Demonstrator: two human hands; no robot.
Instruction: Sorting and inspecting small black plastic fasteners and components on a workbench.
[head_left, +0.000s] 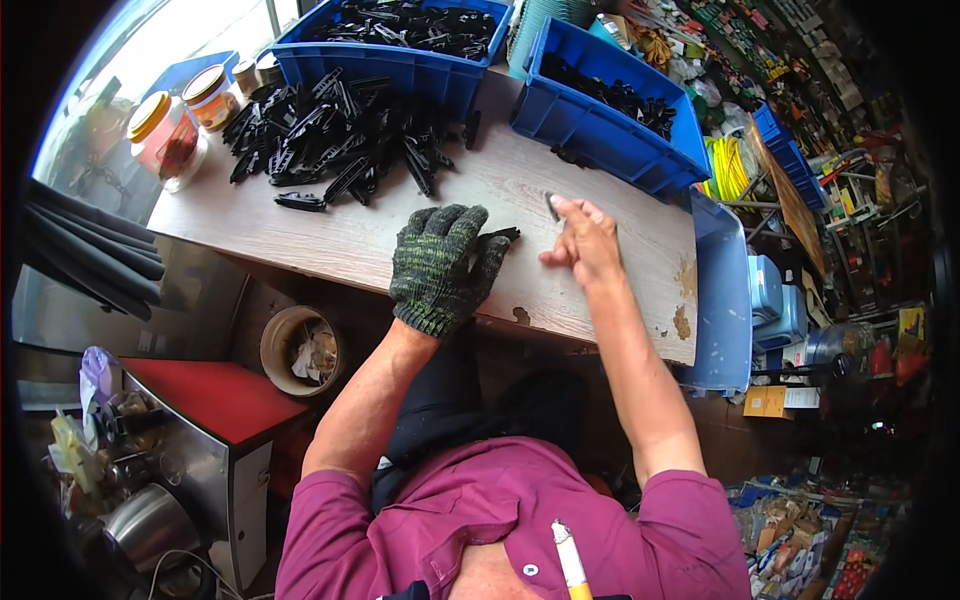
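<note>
- Nearest the camera, well below both hands, a white cigarette [570, 560] with a yellow end is in front of a purple shirt [480, 480].
- Far left of the gloved hand and lower down is a cabinet with a red top [215, 395].
- Up and far left of the glove, a see-through jar [165, 145] with a yellow lid stands on the pale table [560, 300].
- Left of the glove and a bit lower, a round pail [270, 345] has scraps in it.
- Up and left of the glove, lots of black pieces [330, 140] lie in a messy pile on the table. Just behind the pile is a big blue bin [430, 88], full of more black ones.
- The left hand [440, 262] wears a green and black knit glove. Its fingers and thumb are closed around one long black piece [508, 236], and the end pokes out on the right.
- Just right of it, the right hand [588, 240] is bare. Its thumb and finger pinch a small dark piece [551, 207] above the table.
- Up and right of the bare hand is another blue bin [600, 142], with black pieces inside.
- Farther right are a yellow coil [728, 170] and, lower, a pale blue tub [727, 300] beside the table.
</note>
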